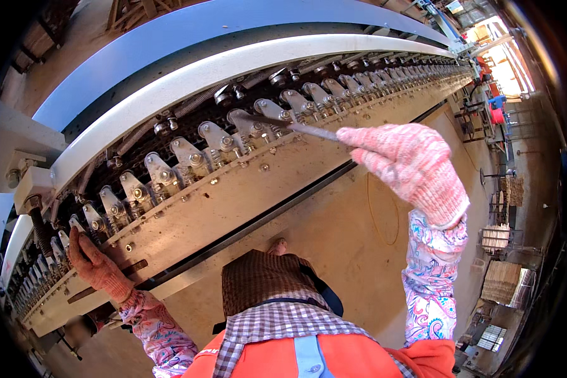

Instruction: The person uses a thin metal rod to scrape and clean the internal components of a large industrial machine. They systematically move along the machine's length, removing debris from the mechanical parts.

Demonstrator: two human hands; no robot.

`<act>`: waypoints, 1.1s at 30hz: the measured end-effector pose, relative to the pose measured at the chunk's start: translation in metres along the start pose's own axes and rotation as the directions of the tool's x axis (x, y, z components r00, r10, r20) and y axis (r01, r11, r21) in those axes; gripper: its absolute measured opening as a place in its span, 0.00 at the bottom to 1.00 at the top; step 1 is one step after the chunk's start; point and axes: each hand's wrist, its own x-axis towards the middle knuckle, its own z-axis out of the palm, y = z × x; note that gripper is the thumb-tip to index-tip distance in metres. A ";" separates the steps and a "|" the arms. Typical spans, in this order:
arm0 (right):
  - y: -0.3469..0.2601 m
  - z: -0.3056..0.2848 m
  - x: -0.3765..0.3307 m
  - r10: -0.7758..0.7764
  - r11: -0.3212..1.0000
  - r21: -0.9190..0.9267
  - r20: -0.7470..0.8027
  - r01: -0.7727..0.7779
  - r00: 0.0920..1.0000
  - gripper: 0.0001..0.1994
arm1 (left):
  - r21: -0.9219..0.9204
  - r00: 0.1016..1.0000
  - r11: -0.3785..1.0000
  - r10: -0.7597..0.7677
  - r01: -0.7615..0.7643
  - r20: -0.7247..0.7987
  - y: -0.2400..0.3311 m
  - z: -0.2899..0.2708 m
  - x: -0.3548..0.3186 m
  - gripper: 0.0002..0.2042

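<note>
My right hand (pixel 409 167), in a pink and white knitted glove, is closed around the end of a slim grey tool with a dark, blurred tip (pixel 314 131). Its tip reaches over a metal roller bracket (pixel 256 128) in a long row on the machine; whether it touches cannot be made out. At the row's left part my left hand (pixel 97 264), in a reddish knitted glove, lies with stretched fingers against the machine's metal side rail (pixel 227 208). Its fingertips are beside the small brackets (pixel 96 220), and nothing shows in that hand.
Behind the brackets run a pale curved bar (pixel 189 79) and a blue beam (pixel 189 31). A thick threaded bolt (pixel 39 230) stands at the left. A yellow cord (pixel 373 217) lies on the floor. Stacked sheets (pixel 501 280) and other equipment line the right side.
</note>
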 end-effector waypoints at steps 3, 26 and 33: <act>0.006 -0.014 -0.002 0.113 0.993 0.020 -0.038 -0.113 0.993 0.12 | -0.008 1.000 1.000 -0.021 0.021 -0.012 -0.027 -0.004 0.007 0.17; 0.063 0.008 -0.034 0.056 0.994 0.094 0.071 -0.062 0.996 0.17 | -0.096 0.996 0.994 -0.046 0.053 0.074 0.029 0.000 -0.014 0.19; 0.119 0.010 -0.039 0.088 0.992 -0.077 -0.096 -0.095 0.991 0.13 | -0.367 0.927 0.903 0.314 -0.224 0.206 0.159 0.078 -0.112 0.12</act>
